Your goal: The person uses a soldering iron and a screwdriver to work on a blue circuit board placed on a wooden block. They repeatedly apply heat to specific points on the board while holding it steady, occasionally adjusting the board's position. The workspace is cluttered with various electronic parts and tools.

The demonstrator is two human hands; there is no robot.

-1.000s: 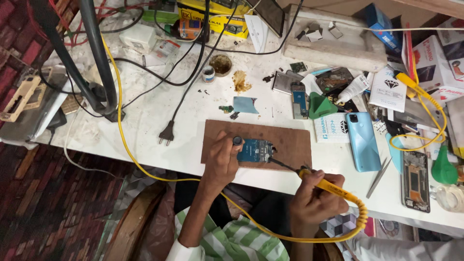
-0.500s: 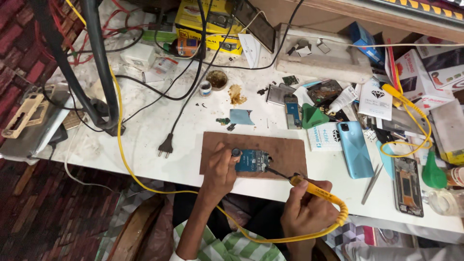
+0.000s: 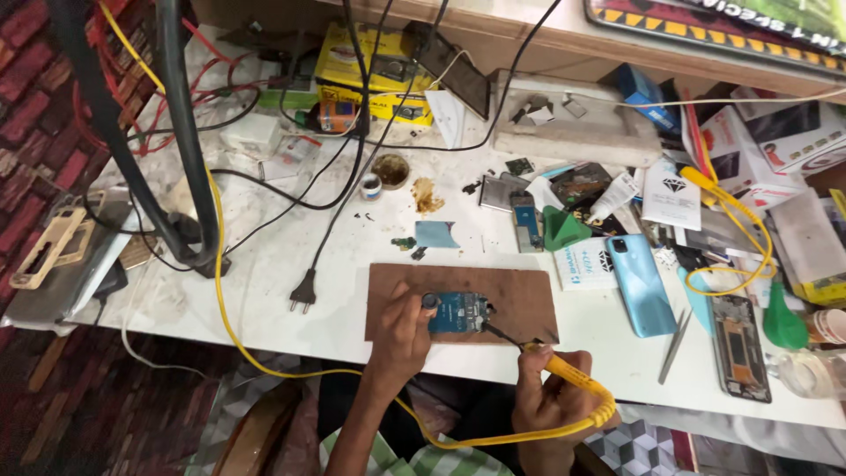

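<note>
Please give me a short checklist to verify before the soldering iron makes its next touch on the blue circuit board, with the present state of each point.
1. Left hand holds the blue circuit board steady on the brown board: ok.
2. Right hand grips the yellow soldering iron by its handle: ok.
3. Iron tip sits at the board's right edge: ok.
4. Yellow cable hangs off the table edge, away from the tip: ok.
5. Loose black plug lies apart from the work: ok.
6. Tip is hot and clean: cannot tell.
</note>
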